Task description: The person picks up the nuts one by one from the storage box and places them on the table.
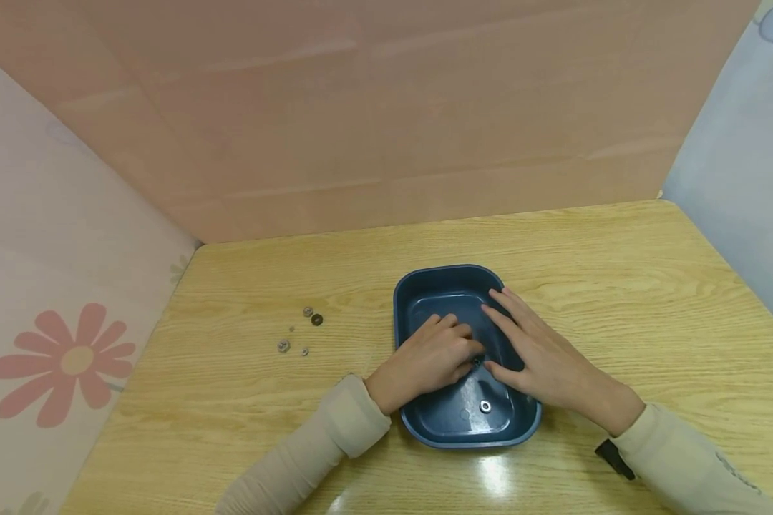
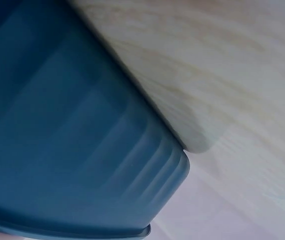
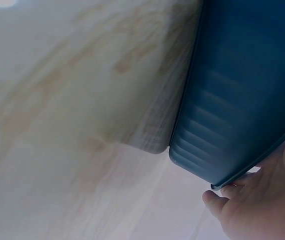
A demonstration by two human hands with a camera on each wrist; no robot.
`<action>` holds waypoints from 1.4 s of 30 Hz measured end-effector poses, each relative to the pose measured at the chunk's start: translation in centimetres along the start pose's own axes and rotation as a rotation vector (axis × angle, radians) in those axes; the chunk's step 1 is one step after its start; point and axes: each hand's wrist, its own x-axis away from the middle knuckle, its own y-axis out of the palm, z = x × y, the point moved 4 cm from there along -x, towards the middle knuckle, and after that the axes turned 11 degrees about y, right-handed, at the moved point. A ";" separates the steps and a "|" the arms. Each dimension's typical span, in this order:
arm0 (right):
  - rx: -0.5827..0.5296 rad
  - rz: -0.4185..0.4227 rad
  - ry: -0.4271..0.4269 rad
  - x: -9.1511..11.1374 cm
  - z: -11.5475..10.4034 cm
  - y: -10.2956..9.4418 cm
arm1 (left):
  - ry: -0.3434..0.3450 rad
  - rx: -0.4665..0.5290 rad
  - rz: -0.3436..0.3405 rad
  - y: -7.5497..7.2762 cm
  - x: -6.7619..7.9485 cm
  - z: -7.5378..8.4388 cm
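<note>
A deep blue plastic tray (image 1: 438, 436) with rounded corners sits on the wooden table. My left hand (image 1: 434, 354) reaches over its left side, fingers curled, pinching a small dark nut (image 1: 477, 363) between thumb and index finger. Over the right rim comes my right hand (image 1: 541, 361), its fingers spread and relaxed inside the tray, thumb close to the dark nut. Nearer the front, a shiny nut (image 1: 485, 406) lies on the tray floor. The left wrist view shows mostly the tray's outer wall (image 2: 82, 130); in the right wrist view my right hand (image 3: 262, 205) overlaps the rim.
Left of the tray, several small pieces lie loose on the table (image 1: 245, 415): a dark nut (image 1: 317, 320), a silver nut (image 1: 308, 312), another silver nut (image 1: 283, 346) and smaller bits. A pinkish cover (image 1: 386, 129) rises behind the table. A black strap end (image 1: 614, 459) hangs by the right sleeve.
</note>
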 end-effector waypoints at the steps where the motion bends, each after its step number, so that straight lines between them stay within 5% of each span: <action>1: -0.002 0.000 -0.004 0.0 0.0 0.0 | 0.001 -0.003 -0.002 0.0 0.0 0.0; 18: 0.004 0.009 -0.004 0.0 0.0 -0.2 | 0.020 -0.040 0.018 0.0 -0.1 0.1; 42: -0.007 -0.013 0.000 0.2 0.0 0.0 | 0.011 0.014 0.170 -0.7 0.5 0.1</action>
